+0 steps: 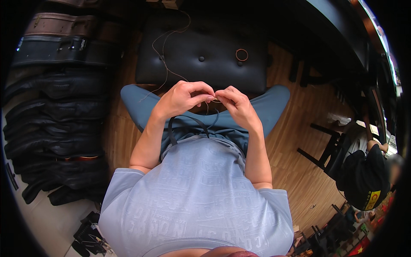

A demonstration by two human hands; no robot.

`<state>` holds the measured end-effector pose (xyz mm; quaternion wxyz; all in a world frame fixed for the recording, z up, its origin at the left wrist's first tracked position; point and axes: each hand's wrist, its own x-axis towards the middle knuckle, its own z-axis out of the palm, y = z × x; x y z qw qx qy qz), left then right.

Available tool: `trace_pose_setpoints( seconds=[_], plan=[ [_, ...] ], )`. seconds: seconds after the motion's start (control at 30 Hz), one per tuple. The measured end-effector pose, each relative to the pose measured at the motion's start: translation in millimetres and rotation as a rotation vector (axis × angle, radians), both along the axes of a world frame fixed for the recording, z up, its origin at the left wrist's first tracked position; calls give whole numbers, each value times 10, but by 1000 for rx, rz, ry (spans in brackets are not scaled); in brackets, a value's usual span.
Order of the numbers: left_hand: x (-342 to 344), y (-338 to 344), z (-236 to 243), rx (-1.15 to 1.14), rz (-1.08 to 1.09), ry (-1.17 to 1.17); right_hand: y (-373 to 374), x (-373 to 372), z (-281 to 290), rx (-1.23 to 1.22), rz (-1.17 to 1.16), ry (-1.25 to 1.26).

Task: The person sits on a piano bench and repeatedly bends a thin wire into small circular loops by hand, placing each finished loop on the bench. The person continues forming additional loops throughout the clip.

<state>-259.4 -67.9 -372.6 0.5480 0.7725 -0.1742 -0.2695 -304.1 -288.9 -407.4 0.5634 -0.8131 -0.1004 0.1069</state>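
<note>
My left hand [189,95] and my right hand [231,100] meet over my lap, fingertips close together and pinched on a thin string [187,24]. A small loop of it shows between my fingers; exactly how it is wound there is too small to tell. The long end trails in loose curves from my left hand across the black tufted leather bench [154,38] in front of me. A small round orange-brown ring [241,50], perhaps a coil, lies on the bench at the right.
Stacked black and brown instrument cases [60,51] and soft bags [55,111] line the left side. A dark piano-like body [334,30] arches along the upper right. At the right, a person in dark clothing [359,171] is beside a black stool [325,145]. Wooden floor [295,180] surrounds me.
</note>
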Motion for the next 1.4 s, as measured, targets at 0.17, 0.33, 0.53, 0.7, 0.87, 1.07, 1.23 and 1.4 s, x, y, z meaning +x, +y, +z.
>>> trace_pose_setpoints(
  seconds=[0.17,0.33,0.53,0.7,0.87,1.07,1.23,1.4],
  plan=[
    [-12,37,-45,-78,0,71,-20,-33,2,104,94,72],
    [-19,29,-165,-243,-33,18,-30,-42,-110,436,49,321],
    [10,-8,-154,-272,-118,-282,-11,-56,-23,548,-22,394],
    [50,-42,-226,-333,-7,-355,-13,-51,-38,554,-1,396],
    [-29,-63,-212,-421,219,-97,6,1,-113,628,-60,373],
    [35,-69,-241,-563,464,-220,-26,61,-173,746,-108,519],
    [77,-58,-276,-589,541,-182,21,86,-150,695,-111,486],
    [126,23,-355,-628,295,-105,-57,86,-149,785,-249,545]
  ],
)
